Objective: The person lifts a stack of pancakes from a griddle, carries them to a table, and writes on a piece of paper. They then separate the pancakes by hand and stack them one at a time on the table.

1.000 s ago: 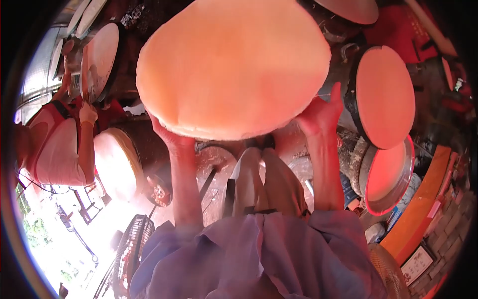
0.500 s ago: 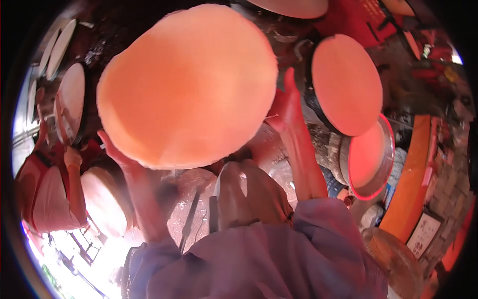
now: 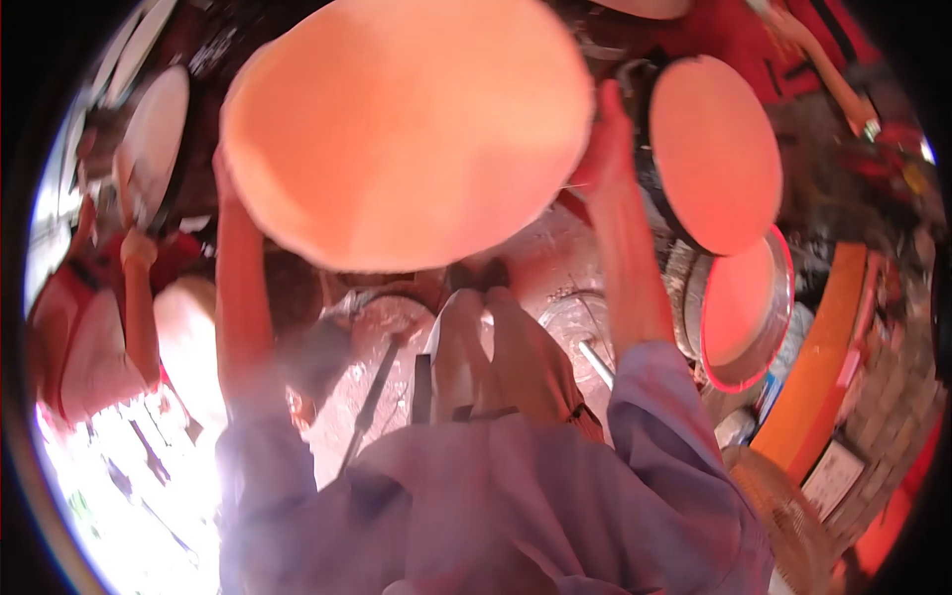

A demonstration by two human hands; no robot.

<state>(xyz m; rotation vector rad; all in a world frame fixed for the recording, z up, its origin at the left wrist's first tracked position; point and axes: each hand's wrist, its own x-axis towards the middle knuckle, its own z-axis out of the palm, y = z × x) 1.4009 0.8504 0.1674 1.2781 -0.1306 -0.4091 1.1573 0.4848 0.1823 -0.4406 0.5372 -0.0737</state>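
A large, thin round sheet that looks like a pancake (image 3: pixel 412 134) is stretched out in front of me, its top edge cut off by the view. At its left edge my left hand (image 3: pixel 226 164) is closed on it, with the fingers mostly hidden. My right hand (image 3: pixel 605 144) grips the right edge, thumb side up. To the right of that hand lies a dark-rimmed round griddle (image 3: pixel 696 238) covered by a pinkish disc (image 3: pixel 716 149). Just below it is a red-rimmed basin (image 3: pixel 783 297) with pale, batter-like contents (image 3: pixel 736 317).
At the left another person (image 3: pixel 94 347) works by a round disc (image 3: pixel 159 139). Another person's arm (image 3: pixel 823 69) reaches in at the upper right. An orange plank (image 3: pixel 813 367), a woven basket (image 3: pixel 778 511) and a framed sign (image 3: pixel 833 479) line the right side.
Both my hands and the pancake have moved up and slightly right in the view. My left arm is straighter. Another person's arm now shows at the upper right.
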